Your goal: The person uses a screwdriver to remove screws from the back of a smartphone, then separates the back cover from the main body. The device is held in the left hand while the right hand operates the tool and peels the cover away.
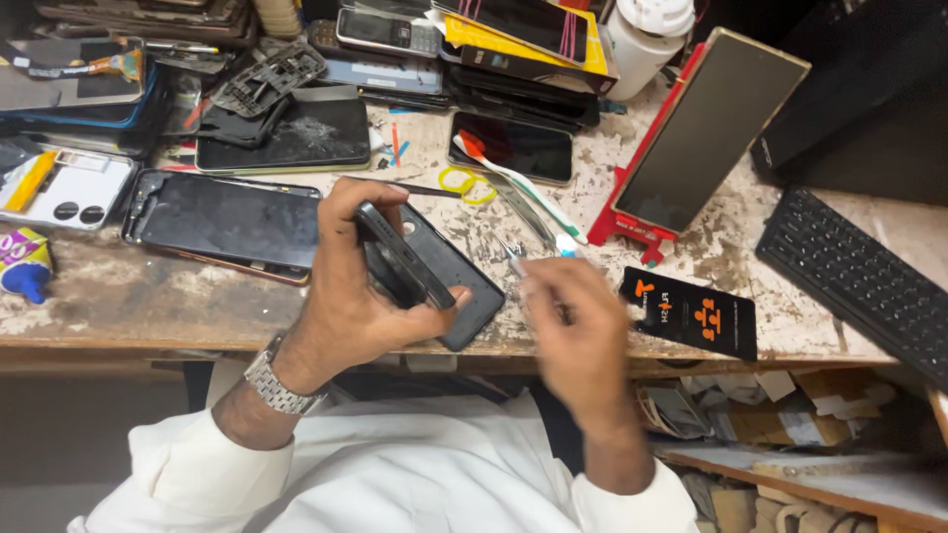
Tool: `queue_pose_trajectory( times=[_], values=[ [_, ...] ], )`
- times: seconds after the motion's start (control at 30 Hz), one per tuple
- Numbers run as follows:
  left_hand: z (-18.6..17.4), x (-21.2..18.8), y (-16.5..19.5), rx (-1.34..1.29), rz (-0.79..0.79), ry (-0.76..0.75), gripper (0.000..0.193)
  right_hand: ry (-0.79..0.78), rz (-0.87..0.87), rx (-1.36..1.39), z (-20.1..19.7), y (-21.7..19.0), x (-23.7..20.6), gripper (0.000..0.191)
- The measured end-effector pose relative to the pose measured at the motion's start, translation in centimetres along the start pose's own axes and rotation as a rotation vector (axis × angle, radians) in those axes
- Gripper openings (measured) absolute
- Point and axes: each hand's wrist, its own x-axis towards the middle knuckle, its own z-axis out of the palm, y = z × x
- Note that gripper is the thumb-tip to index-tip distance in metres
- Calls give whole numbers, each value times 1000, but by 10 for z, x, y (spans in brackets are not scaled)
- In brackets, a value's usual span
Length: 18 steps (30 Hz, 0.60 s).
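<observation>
My left hand point(351, 296) grips a dark phone point(400, 259) on edge, tilted above the worn workbench point(118, 306). Under it lies a black back cover point(454, 281) flat on the bench. My right hand point(578, 321), blurred by motion, pinches a thin metal tool point(513, 257) whose tip points toward the phone. A metal watch sits on my left wrist. Both arms wear white sleeves.
A cracked phone point(222, 222) lies left of my hands. Stacked phones and parts point(296, 89) crowd the back. A phone leans on a red stand point(632, 222), a black card point(691, 314) lies right of my hand, and a keyboard point(859, 281) sits far right.
</observation>
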Motion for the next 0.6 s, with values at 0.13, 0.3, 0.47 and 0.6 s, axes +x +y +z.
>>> queue_pose_trajectory(
  times=[0.13, 0.3, 0.47, 0.6],
  values=[
    [-3, 6, -7, 133, 122, -17, 90, 57, 250, -259, -16, 28, 16, 15],
    [2, 12, -5, 174, 205, -22, 91, -142, 6, -459, -16, 44, 34, 21],
    [0, 13, -10, 110, 216, 15, 90, -180, 144, -682, -31, 51, 32, 25],
    [-1, 15, -16, 123, 249, 38, 90, -159, 192, -727, -24, 58, 22, 28]
  ],
)
